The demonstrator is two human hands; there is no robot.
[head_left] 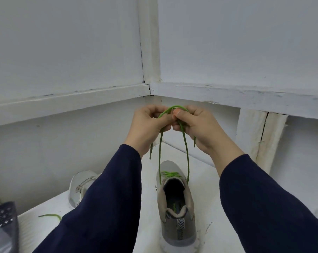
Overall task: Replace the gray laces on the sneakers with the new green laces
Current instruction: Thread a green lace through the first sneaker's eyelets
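Green lace [186, 152] is running through the eyelets of the centre sneaker [176, 212], which is standing heel-first toward the camera on the white surface [218, 207]. Lacing of this shoe is judged nearly complete, with only the tying left. The second sneaker [79, 187], partly hidden by a sleeve, is apparently awaiting the spare green lace [50, 215] lying nearby. The left hand [147, 125] and right hand [200, 125] are meeting above the shoe, fingers curled, each pinching a raised strand.
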